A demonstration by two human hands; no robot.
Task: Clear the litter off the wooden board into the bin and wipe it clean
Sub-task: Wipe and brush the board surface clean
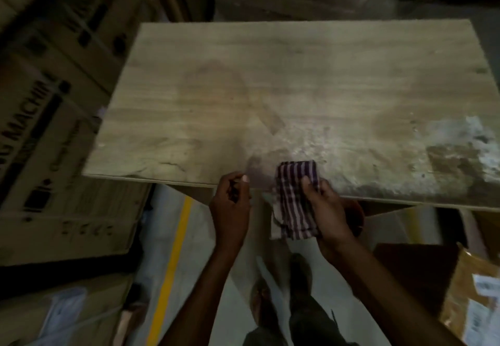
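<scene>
Wooden board [270,75]: it lies flat in front of you, its near edge just above your hands, and it fills the middle of the view.
Board surface: you can see pale, dusty white residue [457,140] over the near right part, thickest towards the right edge. The left and far parts show bare wood grain with faint darker marks.
Striped cloth [296,202]: it is folded, with purple and white stripes. Its top end rests on the board's near edge and the rest hangs below that edge.
Right hand [328,210]: your fingers and thumb are curled round the cloth, gripping it from the right side, with the thumb across the stripes.
Left hand [230,205]: it sits just left of the cloth, at the board's near edge, apart from the fabric. The fingers are curled in and the thumb tip points up at the edge. You cannot tell from this blurred view whether it holds anything.
Cardboard boxes [54,107]: they are stacked to your left, close to the board's left edge, with dark print on their sides.
Floor: a yellow line [173,264] runs below the board, left of your shoes [300,270].
Labelled box [476,294]: it sits at the lower right, below the board.
</scene>
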